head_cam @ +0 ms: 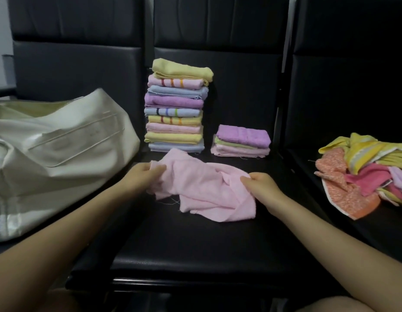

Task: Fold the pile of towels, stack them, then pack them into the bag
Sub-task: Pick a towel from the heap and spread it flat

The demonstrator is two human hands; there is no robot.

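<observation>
— Where is the towel being worked on?

— A pale pink towel (pixel 202 188) lies crumpled and unfolded on the middle seat of the black bench (pixel 195 251), close to the front of the two stacks.

— And the hands?

— The left hand (pixel 148 174) grips the towel's left edge, fingers curled into the cloth. The right hand (pixel 260 182) pinches a bunched part of the towel near its right side, thumb and fingers closed on the fabric. Both forearms reach in from the bottom corners of the view.

— What sits behind it?

— A tall stack of folded towels (pixel 176 113) stands upright toward the back of the same seat: yellow on top, then pink with stripes, blue, purple, striped blue, striped yellow, pink, yellow and blue at the bottom. Just beside it on the right is a short stack (pixel 241 141), purple on top, with light green and pink layers beneath it. The two stacks stand apart, not touching.

— The bag?

— A large cream bag (pixel 60 149) slumps on the left seat, its side creased; its right end comes near the tall stack.

— Anything else?

— On the right seat lies a loose pile of unfolded towels (pixel 362 174), yellow, orange, deep pink and lilac, tangled together, well apart from the pink towel.
</observation>
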